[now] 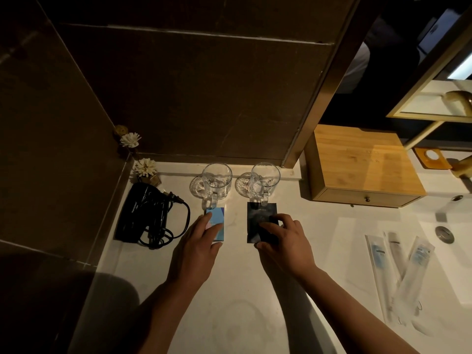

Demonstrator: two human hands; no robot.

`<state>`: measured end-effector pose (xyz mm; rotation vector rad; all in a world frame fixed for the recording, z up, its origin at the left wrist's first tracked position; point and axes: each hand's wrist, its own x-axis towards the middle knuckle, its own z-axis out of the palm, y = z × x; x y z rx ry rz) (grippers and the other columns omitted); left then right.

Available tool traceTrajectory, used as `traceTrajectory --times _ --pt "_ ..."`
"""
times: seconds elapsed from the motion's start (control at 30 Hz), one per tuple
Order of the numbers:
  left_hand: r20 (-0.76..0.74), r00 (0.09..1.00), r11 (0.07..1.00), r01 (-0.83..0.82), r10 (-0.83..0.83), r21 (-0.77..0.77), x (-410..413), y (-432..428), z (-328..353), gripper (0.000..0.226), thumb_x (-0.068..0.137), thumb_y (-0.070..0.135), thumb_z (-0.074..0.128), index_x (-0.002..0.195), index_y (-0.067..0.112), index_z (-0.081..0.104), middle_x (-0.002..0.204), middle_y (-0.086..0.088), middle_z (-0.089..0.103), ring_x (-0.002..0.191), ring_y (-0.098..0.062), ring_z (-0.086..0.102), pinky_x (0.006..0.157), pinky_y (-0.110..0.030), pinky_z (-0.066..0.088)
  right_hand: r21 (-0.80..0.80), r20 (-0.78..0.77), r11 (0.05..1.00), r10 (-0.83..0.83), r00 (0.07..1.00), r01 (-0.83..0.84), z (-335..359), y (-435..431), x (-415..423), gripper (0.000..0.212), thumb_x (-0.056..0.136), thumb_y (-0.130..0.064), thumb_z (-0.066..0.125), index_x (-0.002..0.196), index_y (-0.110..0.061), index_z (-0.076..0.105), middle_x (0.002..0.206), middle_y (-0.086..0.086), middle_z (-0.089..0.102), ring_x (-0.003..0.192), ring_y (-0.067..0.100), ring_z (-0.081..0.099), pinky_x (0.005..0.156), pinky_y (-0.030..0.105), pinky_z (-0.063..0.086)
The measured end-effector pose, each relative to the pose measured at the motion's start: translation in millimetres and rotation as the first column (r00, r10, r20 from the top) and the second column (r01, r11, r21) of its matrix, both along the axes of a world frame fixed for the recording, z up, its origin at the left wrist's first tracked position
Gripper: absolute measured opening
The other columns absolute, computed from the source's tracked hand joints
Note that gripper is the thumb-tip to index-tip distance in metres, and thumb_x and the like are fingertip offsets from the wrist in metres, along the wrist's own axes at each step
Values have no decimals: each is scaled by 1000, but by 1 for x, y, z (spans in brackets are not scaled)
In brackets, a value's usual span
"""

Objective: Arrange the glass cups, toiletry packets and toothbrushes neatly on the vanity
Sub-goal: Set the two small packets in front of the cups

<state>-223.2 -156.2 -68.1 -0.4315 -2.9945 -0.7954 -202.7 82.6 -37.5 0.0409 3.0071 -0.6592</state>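
Observation:
Two glass cups stand side by side at the back of the white vanity (240,290), the left cup (217,181) and the right cup (264,180), handles facing me. A blue toiletry packet (217,221) lies in front of the left cup, with the fingers of my left hand (198,247) resting flat on it. A black toiletry packet (259,217) lies in front of the right cup; my right hand (283,241) presses on it and a smaller dark packet under the fingertips. Several wrapped toothbrushes (398,274) lie loosely crossed at the right.
A black hair dryer (143,213) with coiled cord sits at the left, by small white flowers (145,167). A wooden drawer box (362,164) stands right of the cups. The sink with its drain (445,234) and a faucet lies at the far right.

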Motion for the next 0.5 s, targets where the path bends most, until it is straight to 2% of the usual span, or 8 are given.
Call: traceTrajectory --times 0.23,0.4,0.5 --pt "1 1000 1000 -5 5 25 0 0 0 45 78 10 82 120 17 69 142 -12 58 122 -31 63 87 -43 62 1 -16 1000 4 1000 -4 -1 1 1 45 81 -43 72 124 -31 63 137 4 52 113 26 49 75 33 53" --pt "-5 1000 998 5 -5 62 1 -1 2 55 78 9 81 125 25 58 140 -15 58 120 -32 64 83 -45 63 8 -18 1000 5 1000 -5 -1 1 0 43 82 -42 71 123 -32 63 138 4 51 114 26 48 75 33 53" --pt "-6 1000 999 13 -12 40 1 -1 2 49 79 8 81 123 22 65 142 -13 57 123 -31 62 87 -43 62 9 -18 1000 5 1000 -5 -1 0 0 42 82 -41 72 122 -32 64 138 4 51 115 27 49 75 32 52"
